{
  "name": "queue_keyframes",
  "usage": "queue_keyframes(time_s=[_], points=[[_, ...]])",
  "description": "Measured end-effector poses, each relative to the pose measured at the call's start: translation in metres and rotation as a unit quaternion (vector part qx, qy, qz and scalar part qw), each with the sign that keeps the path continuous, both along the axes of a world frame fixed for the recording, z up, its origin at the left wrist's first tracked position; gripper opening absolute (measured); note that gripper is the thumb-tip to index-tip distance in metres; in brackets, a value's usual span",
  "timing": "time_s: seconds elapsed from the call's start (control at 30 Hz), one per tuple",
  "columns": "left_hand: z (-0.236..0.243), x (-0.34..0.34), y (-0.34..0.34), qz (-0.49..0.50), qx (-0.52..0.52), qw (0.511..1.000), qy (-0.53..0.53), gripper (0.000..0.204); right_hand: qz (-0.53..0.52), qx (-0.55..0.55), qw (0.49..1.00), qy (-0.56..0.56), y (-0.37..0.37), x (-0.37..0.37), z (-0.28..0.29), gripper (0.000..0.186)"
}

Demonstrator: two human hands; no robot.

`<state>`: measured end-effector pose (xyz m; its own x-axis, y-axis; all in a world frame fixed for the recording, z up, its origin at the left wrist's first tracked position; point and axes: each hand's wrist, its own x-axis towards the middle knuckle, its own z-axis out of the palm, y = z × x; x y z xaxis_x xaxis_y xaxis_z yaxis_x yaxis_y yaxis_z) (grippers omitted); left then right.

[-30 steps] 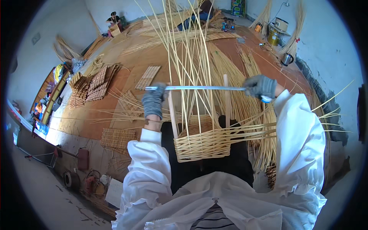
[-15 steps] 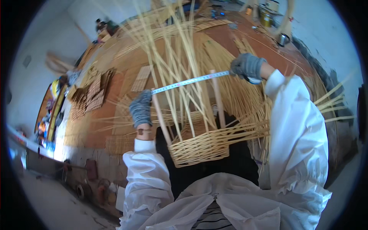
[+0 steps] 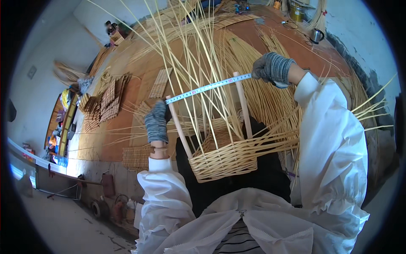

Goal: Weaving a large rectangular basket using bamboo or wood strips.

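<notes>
A half-woven pale wicker basket (image 3: 220, 163) rests on my dark-clad legs, with long stakes rising from it and loose canes trailing right. A white tape measure (image 3: 207, 86) stretches, slightly sloped, across two upright wooden rods (image 3: 242, 101) on the basket. My left hand (image 3: 156, 122), in a grey knit glove, grips the tape's end at the top of the left rod. My gloved right hand (image 3: 272, 69) is closed around the tape's case at the other end, right of the right rod. The case is mostly hidden under my fingers.
Bundles of canes (image 3: 237, 55) and stacked woven panels (image 3: 110, 99) lie on the floor. A kettle (image 3: 316, 36) stands by the right wall, a shelf of items (image 3: 59, 120) at the left. A co-worker (image 3: 112, 27) sits at the back left.
My view has shifted. The tape went from level to raised at the right and its marked face now shows. The basket appears more tilted, and both hands keep hold of the tape.
</notes>
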<state>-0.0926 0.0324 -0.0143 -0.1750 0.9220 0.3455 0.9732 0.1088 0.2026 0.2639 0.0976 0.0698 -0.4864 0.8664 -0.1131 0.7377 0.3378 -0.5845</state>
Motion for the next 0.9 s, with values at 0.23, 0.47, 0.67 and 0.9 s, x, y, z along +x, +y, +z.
queue_keyframes(time_s=[0.23,0.47,0.67,0.9], points=[[-0.008,-0.004,0.0,0.023,0.071,0.854,-0.514,0.036,0.01,0.016,0.999,0.039,0.007,0.006,-0.009,0.009],[0.013,-0.004,0.003,0.07,-0.037,0.97,-0.232,0.049,0.015,0.066,0.997,-0.034,0.006,0.011,-0.01,0.015],[0.007,-0.017,0.009,0.072,-0.038,0.929,-0.361,0.041,0.041,0.142,0.988,-0.043,0.012,0.016,-0.024,0.017],[-0.006,-0.025,-0.001,-0.071,0.107,0.948,-0.292,0.027,0.103,0.171,0.979,0.043,0.001,0.015,-0.038,0.009]])
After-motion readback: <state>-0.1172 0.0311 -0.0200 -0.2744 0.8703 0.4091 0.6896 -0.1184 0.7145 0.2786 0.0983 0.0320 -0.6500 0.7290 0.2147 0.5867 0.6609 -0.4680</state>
